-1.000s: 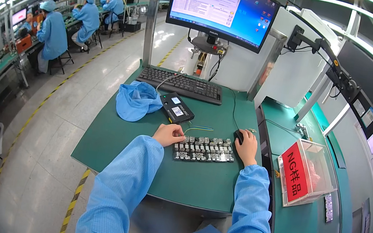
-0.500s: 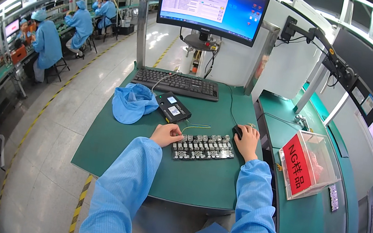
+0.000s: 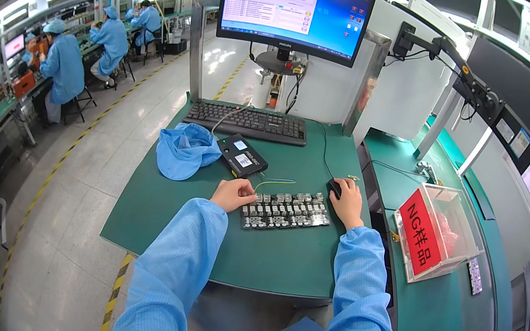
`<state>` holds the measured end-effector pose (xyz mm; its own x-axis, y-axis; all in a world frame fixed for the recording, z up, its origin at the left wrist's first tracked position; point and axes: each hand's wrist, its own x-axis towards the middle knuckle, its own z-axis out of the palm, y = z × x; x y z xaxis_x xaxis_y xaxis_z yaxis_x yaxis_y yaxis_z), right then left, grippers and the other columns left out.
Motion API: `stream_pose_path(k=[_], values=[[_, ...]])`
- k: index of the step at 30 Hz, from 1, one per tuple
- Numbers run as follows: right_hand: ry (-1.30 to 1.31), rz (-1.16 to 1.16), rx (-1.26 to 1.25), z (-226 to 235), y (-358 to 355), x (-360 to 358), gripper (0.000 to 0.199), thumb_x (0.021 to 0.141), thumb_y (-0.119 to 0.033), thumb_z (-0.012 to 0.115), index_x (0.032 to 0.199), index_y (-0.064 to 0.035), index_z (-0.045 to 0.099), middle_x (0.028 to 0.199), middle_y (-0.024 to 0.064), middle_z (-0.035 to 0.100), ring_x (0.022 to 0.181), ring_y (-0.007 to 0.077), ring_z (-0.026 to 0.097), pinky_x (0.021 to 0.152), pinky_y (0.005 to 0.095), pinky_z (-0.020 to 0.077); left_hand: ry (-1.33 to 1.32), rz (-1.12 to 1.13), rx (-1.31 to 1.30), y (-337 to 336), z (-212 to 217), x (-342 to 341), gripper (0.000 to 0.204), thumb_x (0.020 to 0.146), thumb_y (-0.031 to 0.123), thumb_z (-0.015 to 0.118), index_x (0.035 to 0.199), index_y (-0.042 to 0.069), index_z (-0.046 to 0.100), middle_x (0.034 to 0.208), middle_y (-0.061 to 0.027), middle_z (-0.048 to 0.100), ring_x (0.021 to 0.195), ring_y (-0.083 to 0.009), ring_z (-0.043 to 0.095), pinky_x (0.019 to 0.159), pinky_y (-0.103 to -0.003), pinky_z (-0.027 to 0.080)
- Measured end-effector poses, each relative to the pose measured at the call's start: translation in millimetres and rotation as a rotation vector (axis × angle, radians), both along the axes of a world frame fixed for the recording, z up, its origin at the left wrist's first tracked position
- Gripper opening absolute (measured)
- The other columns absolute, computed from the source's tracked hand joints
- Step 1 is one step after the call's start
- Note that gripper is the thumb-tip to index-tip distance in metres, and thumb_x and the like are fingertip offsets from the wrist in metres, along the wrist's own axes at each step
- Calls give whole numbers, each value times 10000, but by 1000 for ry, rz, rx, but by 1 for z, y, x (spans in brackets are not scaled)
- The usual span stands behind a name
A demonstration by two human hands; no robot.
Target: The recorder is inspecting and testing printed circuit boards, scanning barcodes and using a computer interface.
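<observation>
A dark panel of several small circuit boards [image 3: 285, 211] with silvery metal parts lies on the green table [image 3: 278, 262]. At its far left corner is my left hand [image 3: 232, 195], thumb and fingertips pinched together. Thin yellow-green wires [image 3: 276, 181] run to those fingertips; what exactly sits in the pinch is partly hidden. Just beyond that hand rests a black box [image 3: 244, 156] with a small lit screen and a white label. To the right of the panel, my right hand [image 3: 348, 204] is curved over a black computer mouse [image 3: 335, 188].
A blue cloth cap [image 3: 187, 152] lies left of the box. Behind are a black keyboard [image 3: 247, 122] and a lit monitor [image 3: 293, 10]. On the right side bench stands a clear box [image 3: 452, 232] with a red sign. Co-workers in blue [image 3: 65, 70] sit at the far left.
The whole view has shifted slightly, with the table scene a little lower and left. Both hands keep their places at the panel and on the mouse.
</observation>
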<state>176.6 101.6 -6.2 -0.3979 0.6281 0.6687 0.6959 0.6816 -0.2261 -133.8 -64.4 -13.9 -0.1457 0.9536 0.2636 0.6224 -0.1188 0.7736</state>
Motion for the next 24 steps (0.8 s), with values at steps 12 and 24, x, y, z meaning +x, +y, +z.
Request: stream_pose_path(k=[12, 24], values=[[-26, -5, 43, 0, -4, 1, 312, 722, -162, 667, 1026, -124, 609, 1011, 82, 562, 893, 318, 555, 754, 422, 474, 0, -11, 5, -3, 0, 2, 216, 754, 283, 724, 794, 93, 630, 622, -3, 574, 567, -107, 527, 562, -265, 428], [-60, -10, -20, 6, -4, -1, 328, 742, -151, 665, 1060, -111, 595, 1064, 95, 557, 931, 332, 547, 803, 419, 474, 4, 2, 0, -5, 7, 5, 216, 769, 230, 736, 819, 51, 626, 607, 12, 532, 557, -69, 472, 534, -232, 402]])
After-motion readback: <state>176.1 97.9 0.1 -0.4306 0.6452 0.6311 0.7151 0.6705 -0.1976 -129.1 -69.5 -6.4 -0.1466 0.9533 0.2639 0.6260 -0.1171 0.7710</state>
